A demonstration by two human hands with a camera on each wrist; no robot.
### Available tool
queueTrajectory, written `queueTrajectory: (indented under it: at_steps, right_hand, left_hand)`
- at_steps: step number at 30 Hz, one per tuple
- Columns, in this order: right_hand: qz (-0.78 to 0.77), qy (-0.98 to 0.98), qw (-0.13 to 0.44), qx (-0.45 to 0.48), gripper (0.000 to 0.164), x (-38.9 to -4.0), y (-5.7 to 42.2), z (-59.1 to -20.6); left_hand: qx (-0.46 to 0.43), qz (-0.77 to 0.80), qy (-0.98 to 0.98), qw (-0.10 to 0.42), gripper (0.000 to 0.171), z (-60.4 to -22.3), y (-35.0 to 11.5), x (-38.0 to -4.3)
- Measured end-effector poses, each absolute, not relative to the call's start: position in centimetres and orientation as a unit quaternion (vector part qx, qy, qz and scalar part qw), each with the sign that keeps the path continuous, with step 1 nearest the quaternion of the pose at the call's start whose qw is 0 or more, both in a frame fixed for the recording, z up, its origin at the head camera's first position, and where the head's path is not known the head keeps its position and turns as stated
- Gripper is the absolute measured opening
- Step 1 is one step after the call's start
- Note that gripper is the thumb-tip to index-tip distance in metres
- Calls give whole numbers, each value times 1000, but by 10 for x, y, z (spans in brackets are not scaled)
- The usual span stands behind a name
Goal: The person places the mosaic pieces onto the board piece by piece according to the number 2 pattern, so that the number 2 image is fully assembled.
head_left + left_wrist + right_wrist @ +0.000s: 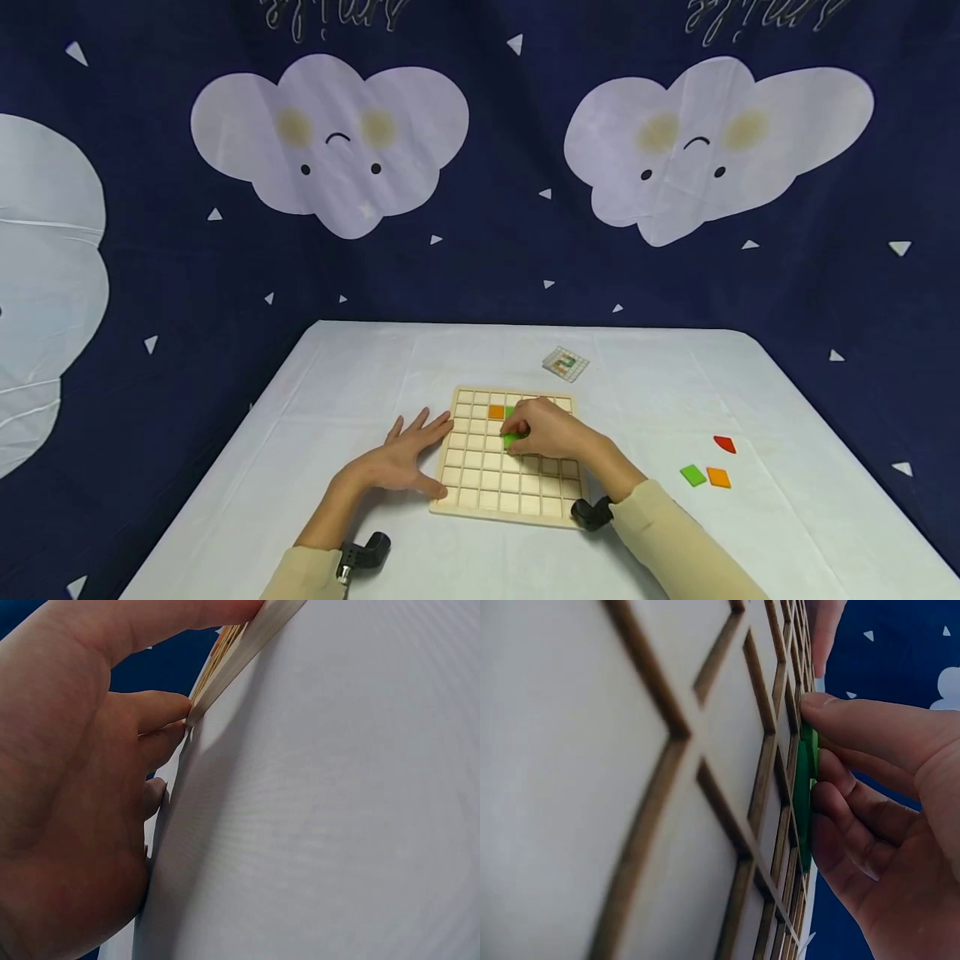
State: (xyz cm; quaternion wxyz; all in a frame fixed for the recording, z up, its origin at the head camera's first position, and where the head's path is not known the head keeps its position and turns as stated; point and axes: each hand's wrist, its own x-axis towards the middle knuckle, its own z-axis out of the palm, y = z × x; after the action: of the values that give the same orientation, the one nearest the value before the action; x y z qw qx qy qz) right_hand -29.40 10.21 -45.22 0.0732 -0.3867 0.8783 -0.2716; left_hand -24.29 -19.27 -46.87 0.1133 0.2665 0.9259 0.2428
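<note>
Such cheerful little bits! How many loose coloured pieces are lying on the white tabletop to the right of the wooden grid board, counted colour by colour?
Green square tile: 1
Orange square tile: 1
Red quarter-circle tile: 1
Total: 3

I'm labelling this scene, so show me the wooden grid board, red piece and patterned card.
Wooden grid board [492,460]: head view, a bare cell.
Red piece [724,445]: head view, its middle.
Patterned card [566,364]: head view, its printed face.
</note>
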Motion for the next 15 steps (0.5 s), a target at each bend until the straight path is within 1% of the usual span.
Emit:
queueTrajectory:
  at_steps: [15]
  right_hand:
    - [-259, 871, 53, -414, 21, -294, 104, -455]
  left_hand:
    - [267, 244, 926, 111, 105, -469, -192, -243]
